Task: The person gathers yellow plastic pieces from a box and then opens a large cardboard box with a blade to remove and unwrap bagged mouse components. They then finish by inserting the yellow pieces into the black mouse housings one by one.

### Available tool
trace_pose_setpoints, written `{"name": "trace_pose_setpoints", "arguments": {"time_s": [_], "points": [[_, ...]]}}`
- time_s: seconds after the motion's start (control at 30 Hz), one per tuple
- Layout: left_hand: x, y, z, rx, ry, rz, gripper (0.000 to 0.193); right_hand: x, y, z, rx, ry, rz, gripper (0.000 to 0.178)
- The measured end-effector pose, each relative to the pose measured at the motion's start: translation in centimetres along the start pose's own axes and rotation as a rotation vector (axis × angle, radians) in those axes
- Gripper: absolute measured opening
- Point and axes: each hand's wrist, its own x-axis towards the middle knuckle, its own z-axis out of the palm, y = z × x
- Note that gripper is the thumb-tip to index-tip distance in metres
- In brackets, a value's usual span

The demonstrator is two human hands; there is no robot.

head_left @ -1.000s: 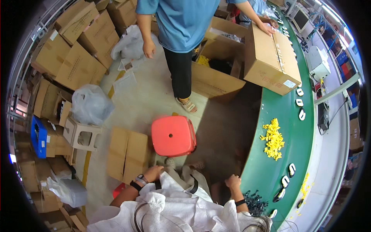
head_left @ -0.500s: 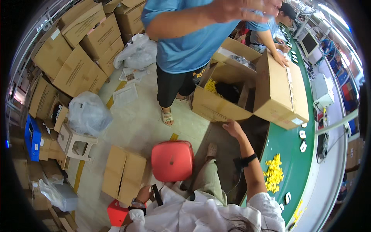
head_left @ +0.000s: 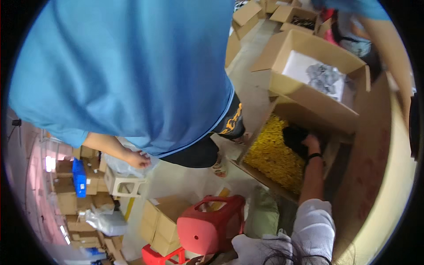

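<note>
Inside an open cardboard box [head_left: 260,174] on the right, my right hand [head_left: 311,142] has closed on a black, soft cloth-like bundle [head_left: 293,138]. Its fingertips are partly hidden against the dark material. A heap of small yellow pieces [head_left: 274,154] fills the box beside the bundle. My right arm comes up from the lower edge with a black band at the wrist. My left hand does not show; only part of that arm may be at the bottom edge.
A co-worker in a blue shirt [head_left: 132,75] stands close at the left. Beyond my box is another open carton [head_left: 309,95] with grey plastic inside. A red stool [head_left: 198,227] and a closed carton [head_left: 163,221] stand near me; a white stool [head_left: 123,183] is farther left.
My right hand has gone from outside the box into it and onto the black bundle. My view has moved closer to the box, and the co-worker now appears much nearer.
</note>
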Motion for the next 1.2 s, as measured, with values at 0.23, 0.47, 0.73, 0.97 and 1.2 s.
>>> {"name": "trace_pose_setpoints", "arguments": {"time_s": [0.23,0.47,0.73,0.97,1.2], "points": [[-10.1,7.4,-6.0,0.116,0.062,-0.378,0.036,-3.4,-10.0,10.7,0.283,-0.206,-0.155,0.089],[-18.2,14.9,-3.1,-0.123,0.190,-0.395,0.039,-9.5,-14.5,8.7,-0.405,-0.099,-0.597,0.035],[-27.0,17.7,13.6,-0.676,0.536,-0.278,0.042,-25.3,-42.5,-12.8,-0.708,0.044,-1.130,0.031],[-28.4,6.6,30.8,-0.044,0.871,-0.135,0.037,-60.5,-43.6,-11.1,-0.771,-0.091,-1.467,0.026],[-43.1,1.4,27.9,-0.551,1.162,-0.630,0.032,-86.0,-46.7,-6.9,-0.389,-0.760,-1.568,0.022]]}}
